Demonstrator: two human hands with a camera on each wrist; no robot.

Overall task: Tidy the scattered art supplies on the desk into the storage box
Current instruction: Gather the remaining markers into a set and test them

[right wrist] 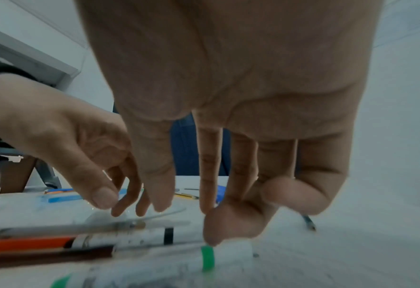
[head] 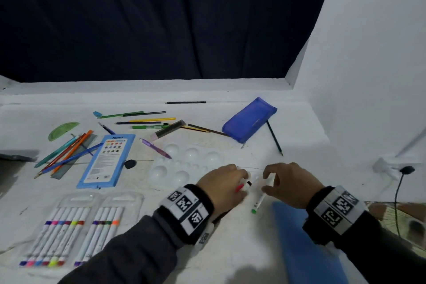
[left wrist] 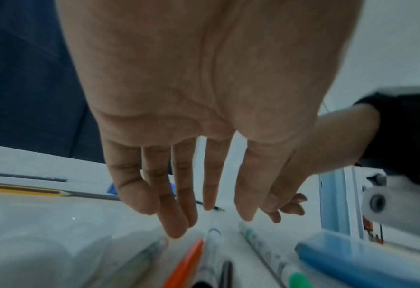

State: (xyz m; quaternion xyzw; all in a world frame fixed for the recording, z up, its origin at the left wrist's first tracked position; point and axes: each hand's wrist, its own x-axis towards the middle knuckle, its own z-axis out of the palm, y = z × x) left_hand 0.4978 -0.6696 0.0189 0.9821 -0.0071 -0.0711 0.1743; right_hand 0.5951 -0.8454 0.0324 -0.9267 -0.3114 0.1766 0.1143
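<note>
Both hands hover low over loose markers: left hand fingers straight and slightly spread above an orange-capped marker; right hand fingertip touching a white green-banded marker. Beyond the fingertips lies a white plastic paint palette; farther off, a blue zip pencil pouch.

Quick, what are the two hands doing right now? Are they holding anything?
Left hand: open, fingers straight down over the loose pens, holding nothing.
Right hand: open, one fingertip touching the white green-banded marker, not gripping it.

dark grey sleeves, black wristbands, white square-coded marker tags
</note>
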